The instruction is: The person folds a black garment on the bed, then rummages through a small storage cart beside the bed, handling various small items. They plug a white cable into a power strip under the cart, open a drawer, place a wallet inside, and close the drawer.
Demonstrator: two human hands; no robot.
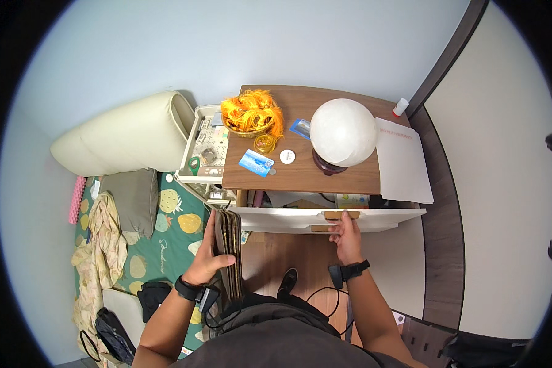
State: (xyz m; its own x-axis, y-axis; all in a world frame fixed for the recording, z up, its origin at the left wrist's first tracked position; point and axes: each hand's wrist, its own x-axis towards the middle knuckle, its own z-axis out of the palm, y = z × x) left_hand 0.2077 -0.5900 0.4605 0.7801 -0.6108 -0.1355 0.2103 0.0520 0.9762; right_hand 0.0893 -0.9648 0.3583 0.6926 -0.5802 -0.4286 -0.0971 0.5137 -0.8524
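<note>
My left hand (209, 262) holds a dark brown case with several zippers (229, 248) upright, its thumb across the zippered edges. The case stands beside the left end of a white drawer front (280, 214). My right hand (347, 239) is at the tan handle (335, 215) of that top drawer, one digit on the handle and the other fingers curled below it. The drawer is pulled partly out. Inside it lie a pink item (258, 198), a white-and-green packet (352, 200) and other things half hidden by the cabinet top.
A white globe lamp (342, 133), a basket of orange tassels (253, 112), a blue card (256, 163) and paper (402, 158) lie on the wooden cabinet top (299, 177). A white plastic drawer unit (198, 158) adjoins it. Left is a bed (158, 248); a cable (324, 290) hangs near my legs.
</note>
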